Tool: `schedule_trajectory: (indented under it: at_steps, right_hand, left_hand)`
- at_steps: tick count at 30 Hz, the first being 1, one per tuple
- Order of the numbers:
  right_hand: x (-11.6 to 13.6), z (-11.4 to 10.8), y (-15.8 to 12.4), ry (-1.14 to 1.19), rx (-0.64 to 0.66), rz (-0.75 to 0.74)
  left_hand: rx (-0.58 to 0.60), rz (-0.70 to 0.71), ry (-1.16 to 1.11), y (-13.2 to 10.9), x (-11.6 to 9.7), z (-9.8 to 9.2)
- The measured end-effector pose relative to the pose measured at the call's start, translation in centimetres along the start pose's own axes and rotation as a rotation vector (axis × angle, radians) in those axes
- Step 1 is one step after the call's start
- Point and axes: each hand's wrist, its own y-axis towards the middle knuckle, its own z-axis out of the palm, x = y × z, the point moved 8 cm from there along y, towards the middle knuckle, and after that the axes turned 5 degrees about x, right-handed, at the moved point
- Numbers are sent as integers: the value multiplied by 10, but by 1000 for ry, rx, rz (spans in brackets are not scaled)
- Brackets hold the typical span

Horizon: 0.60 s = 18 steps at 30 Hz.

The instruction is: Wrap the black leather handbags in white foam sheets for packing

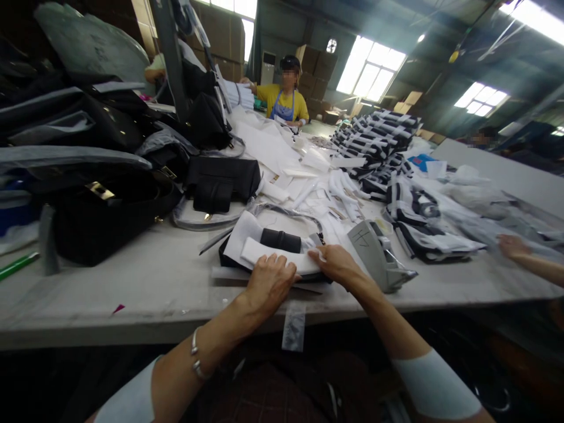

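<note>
A black handbag [227, 254] lies in front of me, partly covered by a white wrapping sheet [244, 228]. Its black flap strap [281, 239] shows in the middle, and its handle [288, 210] loops out behind. Along the near side of the bag runs a folded white foam strip [258, 251]. My left hand [274, 277] is closed over the strip's front edge, fingers bent on top. At the right end, my right hand [338, 264] pinches the strip, thumb uppermost; its other fingers are partly hidden. Right beside that hand stands a grey tape dispenser [368, 252].
Black handbags [101, 217] are heaped at the left, with another black bag [224, 179] nearer the middle. White paper pieces [264, 144] cover the table behind. Wrapped bags [374, 147] are stacked at the right. A co-worker's hand [513, 247] reaches in; a person in yellow [286, 103] stands opposite.
</note>
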Motion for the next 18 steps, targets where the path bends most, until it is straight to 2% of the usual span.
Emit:
schedule_trajectory:
  at_steps: [4,7,9,11,14,16,18]
  right_hand:
    - [20,-3,0,-35,-15,11]
    - [29,10,-11,-34,-48,-57]
    - [32,20,-23,-26,-179,-153]
    - [32,26,-39,-8,-418,-263]
    - [29,33,-63,33,-755,-402]
    - [30,36,-72,48,-864,-451]
    - [34,37,-75,42,-890,-464]
  left_hand:
    - [38,96,87,16,-11,-4]
    - [37,178,108,26,-17,1]
    - [39,216,108,29,-17,7]
    - [36,243,77,28,-13,13]
    - [-5,229,-92,22,-1,16]
    - [-64,209,-250,17,8,14]
    - [-135,245,-404,10,12,10]
